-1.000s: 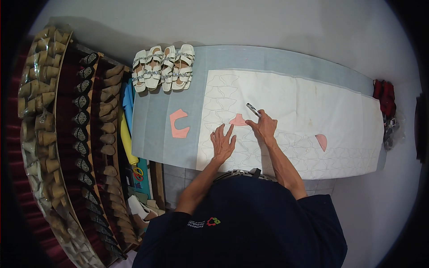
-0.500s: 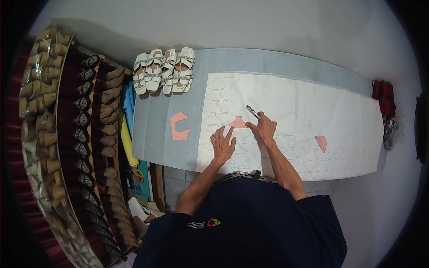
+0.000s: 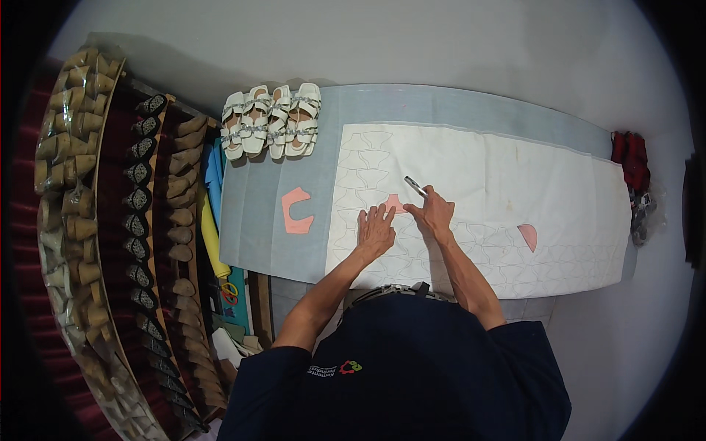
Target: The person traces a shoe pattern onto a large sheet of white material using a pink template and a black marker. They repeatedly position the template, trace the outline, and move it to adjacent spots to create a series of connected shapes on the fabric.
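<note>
A small pink pattern piece lies on the white sheet, which is covered in part with outlines of the same kind of shape. My left hand lies with its fingers stretched out, their tips at the lower left edge of the piece. In my right hand is a silver-and-black pen, its upper end pointing up and left. The right thumb reaches to the piece's right corner. The pen's lower end is hidden by my fingers.
A C-shaped pink piece lies left of the sheet, a half-round pink piece on its right part. White sandals stand at the table's far left. Racks of shoe lasts line the left side. A red-and-black bundle sits at the right end.
My left hand has moved slightly right, its fingers closer to the pink piece and nearer together. The piece has shifted a little to the right. My right hand stays nearly in place with the pen.
</note>
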